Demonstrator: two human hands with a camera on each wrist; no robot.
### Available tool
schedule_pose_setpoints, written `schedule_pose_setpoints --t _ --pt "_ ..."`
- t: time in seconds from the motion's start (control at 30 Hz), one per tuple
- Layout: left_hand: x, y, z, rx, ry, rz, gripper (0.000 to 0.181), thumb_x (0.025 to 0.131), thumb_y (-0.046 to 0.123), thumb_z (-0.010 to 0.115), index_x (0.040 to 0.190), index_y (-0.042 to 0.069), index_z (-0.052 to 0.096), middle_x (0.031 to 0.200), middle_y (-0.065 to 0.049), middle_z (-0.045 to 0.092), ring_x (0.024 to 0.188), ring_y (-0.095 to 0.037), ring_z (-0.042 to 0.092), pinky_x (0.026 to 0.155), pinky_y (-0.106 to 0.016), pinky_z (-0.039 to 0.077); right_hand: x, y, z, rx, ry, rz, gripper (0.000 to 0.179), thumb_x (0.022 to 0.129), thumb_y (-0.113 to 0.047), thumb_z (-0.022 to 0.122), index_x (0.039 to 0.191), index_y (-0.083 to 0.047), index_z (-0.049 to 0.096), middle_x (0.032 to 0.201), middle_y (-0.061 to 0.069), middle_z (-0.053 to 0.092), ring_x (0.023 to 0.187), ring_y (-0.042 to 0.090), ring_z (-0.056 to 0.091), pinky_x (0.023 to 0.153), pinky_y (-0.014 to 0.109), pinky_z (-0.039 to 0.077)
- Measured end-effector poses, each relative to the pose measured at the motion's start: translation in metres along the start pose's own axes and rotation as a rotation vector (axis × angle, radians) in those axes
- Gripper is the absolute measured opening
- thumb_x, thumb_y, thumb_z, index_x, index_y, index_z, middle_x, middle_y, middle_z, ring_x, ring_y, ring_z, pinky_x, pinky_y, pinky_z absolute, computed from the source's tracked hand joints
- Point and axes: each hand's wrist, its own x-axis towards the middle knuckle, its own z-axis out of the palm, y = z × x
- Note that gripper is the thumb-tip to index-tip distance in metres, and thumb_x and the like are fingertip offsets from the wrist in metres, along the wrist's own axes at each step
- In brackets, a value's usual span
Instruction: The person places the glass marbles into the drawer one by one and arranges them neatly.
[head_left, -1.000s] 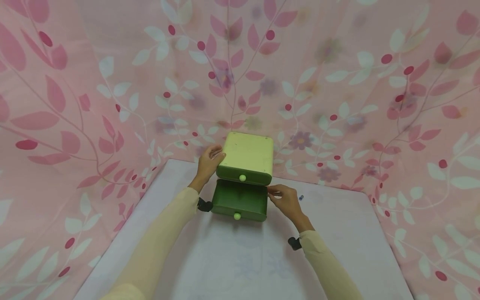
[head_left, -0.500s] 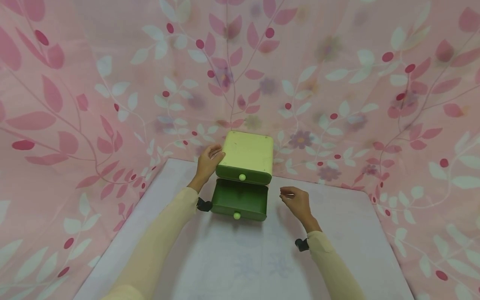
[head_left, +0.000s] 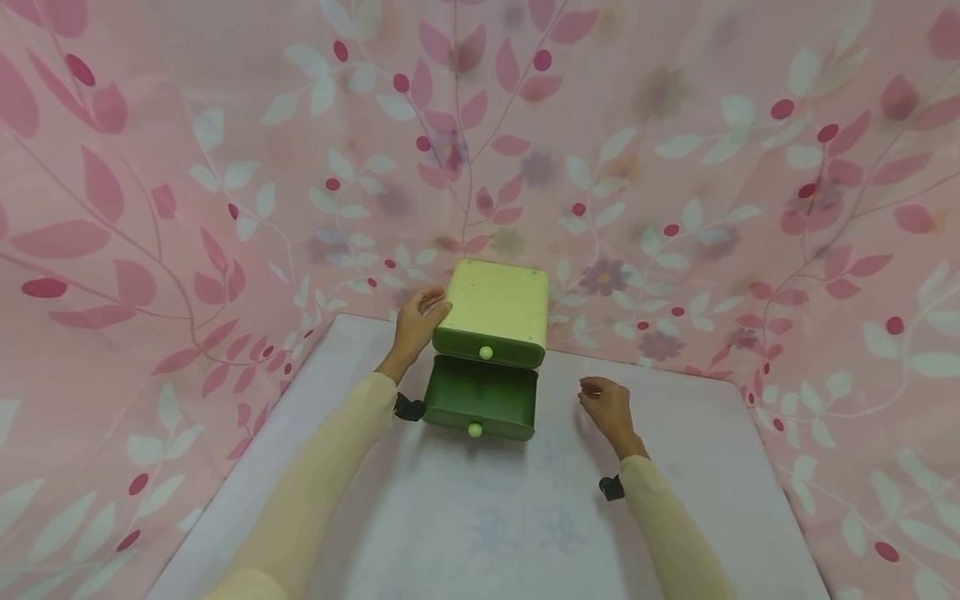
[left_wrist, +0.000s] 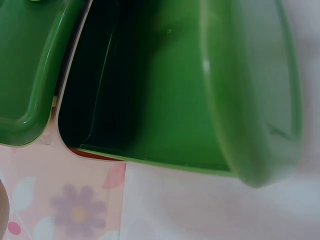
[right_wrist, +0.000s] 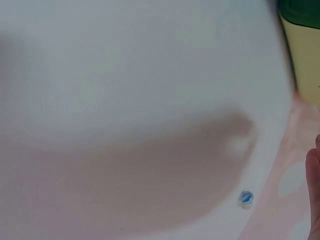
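A pale yellow-green mini drawer cabinet [head_left: 497, 302] with dark green fronts and round knobs stands at the back of the table. Its upper drawer [head_left: 517, 350] is closed. The lower drawer [head_left: 480, 392] is pulled out, its bare green floor showing in the left wrist view. My left hand [head_left: 415, 325] rests against the cabinet's left side, thumb at the top edge. Apart from the cabinet on its right, my right hand [head_left: 609, 410] hovers over the table with loosely bent fingers, nothing visible in them. A small clear-and-blue marble [right_wrist: 246, 199] lies on the table in the right wrist view.
The table [head_left: 450, 517] has a pale cloth cover. Pink leaf-patterned fabric [head_left: 637, 167] hangs close behind it and along both sides. A dark wrist camera [head_left: 409, 408] on the left arm sits right beside the lower drawer.
My right hand has moved away from the lower drawer's right edge, rightward over the table, overlapping where the marble showed. The left hand and the cabinet have stayed in place.
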Motion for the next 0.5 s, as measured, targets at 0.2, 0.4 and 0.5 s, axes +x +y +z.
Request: schedule_pose_setpoints --t 0.2,0.4,0.5 --pt "0.002 -0.002 0.0 -0.012 0.005 0.014 0.045 0.093 0.011 0.068 0.134 0.0 0.053 0.135 -0.023 0.053 0.128 -0.028 0.051 0.108 -0.035 0.042 0.005 0.01 -0.004 -0.045 -0.02 0.056 0.025 0.082 0.004 0.072 0.106 0.007 0.07 0.098 0.021 0.071 0.091 0.033 0.069 0.079 0.044 0.059" --pt "0.0 -0.001 -0.001 -0.023 -0.009 0.014 0.046 0.094 0.012 0.066 0.136 -0.001 0.051 0.137 -0.025 0.051 0.13 -0.032 0.048 0.11 -0.041 0.04 0.01 0.017 -0.009 -0.091 -0.04 0.123 0.029 0.081 0.006 0.068 0.11 0.008 0.069 0.097 0.022 0.07 0.091 0.034 0.066 0.08 0.045 0.057" --pt "-0.002 0.007 -0.002 -0.036 -0.033 0.018 0.048 0.094 0.008 0.065 0.136 -0.007 0.048 0.137 -0.03 0.048 0.131 -0.038 0.045 0.111 -0.046 0.038 0.011 0.022 -0.012 -0.109 -0.053 0.138 0.032 0.08 0.007 0.066 0.111 0.009 0.068 0.099 0.025 0.069 0.091 0.035 0.067 0.081 0.046 0.057"
